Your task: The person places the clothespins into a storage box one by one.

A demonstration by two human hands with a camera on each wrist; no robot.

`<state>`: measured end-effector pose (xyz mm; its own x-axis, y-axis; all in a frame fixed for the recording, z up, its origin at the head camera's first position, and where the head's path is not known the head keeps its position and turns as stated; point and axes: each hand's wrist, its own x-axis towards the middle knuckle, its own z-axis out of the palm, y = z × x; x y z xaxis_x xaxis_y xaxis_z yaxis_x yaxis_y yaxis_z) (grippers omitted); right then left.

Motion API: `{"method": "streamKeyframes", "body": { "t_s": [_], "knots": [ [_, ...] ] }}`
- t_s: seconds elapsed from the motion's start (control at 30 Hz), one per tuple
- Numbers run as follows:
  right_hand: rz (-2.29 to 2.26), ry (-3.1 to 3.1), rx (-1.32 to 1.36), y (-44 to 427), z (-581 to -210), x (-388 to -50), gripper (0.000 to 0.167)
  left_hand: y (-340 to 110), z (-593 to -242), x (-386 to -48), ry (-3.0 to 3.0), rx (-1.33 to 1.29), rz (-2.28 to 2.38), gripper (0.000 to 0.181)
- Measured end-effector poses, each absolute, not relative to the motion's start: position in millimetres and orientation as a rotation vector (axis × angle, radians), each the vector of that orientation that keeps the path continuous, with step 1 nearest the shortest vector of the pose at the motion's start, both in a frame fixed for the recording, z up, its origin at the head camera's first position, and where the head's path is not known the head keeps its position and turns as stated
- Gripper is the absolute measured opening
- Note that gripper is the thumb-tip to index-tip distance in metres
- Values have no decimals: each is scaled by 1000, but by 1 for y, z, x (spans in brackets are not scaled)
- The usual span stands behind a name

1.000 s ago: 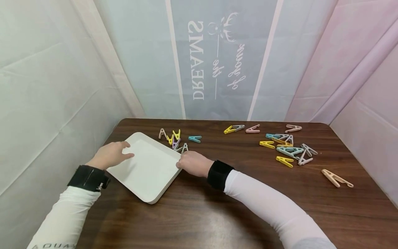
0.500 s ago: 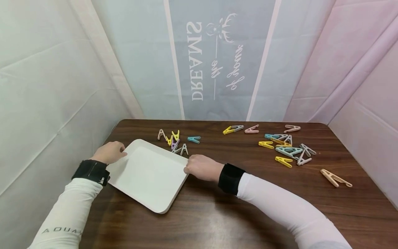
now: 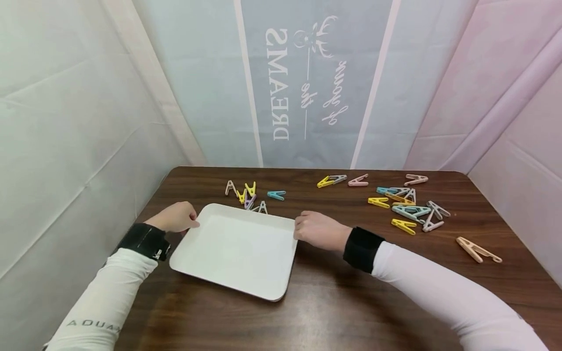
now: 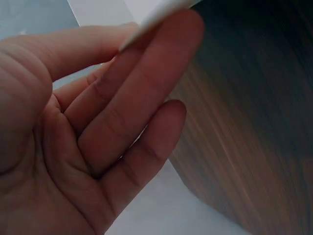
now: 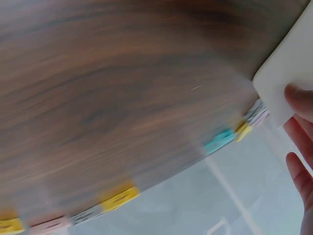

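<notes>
A white rectangular tray, with nothing in it, is held over the left part of the table by both hands. My left hand pinches its left edge; in the left wrist view the thumb lies above the tray's rim and the fingers reach beneath. At the far right corner my right hand grips the edge between thumb and fingers, seen also at the border of the right wrist view. Just beyond the tray lies a small group of clothespins, partly hidden by its far edge.
More clothespins lie on the brown table: a blue one, a yellow-and-grey pair, a pink one, a mixed cluster and a large beige one. Fabric walls enclose the back and sides.
The tray has moved to the right and toward me and turned straighter. Both hands travelled with it; the left hand's spread fingers have closed onto the edge.
</notes>
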<state>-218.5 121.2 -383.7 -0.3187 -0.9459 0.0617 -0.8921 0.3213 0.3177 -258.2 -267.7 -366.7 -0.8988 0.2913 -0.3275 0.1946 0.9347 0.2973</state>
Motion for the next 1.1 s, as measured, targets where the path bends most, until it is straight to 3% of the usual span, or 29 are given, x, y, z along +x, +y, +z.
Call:
{"method": "streamKeyframes", "body": {
  "t_s": [0.23,0.73,1.1],
  "knots": [
    [-305,-2427,1655,162,-382,-221,9,-232,-367,-256,2636,380,434,18],
    [-146,-2697,1467,246,-379,-219,28,-159,-379,-249,2442,491,675,26],
    [-110,-2776,1323,287,-376,-222,30,-110,-384,-257,2437,463,739,28]
  ]
}}
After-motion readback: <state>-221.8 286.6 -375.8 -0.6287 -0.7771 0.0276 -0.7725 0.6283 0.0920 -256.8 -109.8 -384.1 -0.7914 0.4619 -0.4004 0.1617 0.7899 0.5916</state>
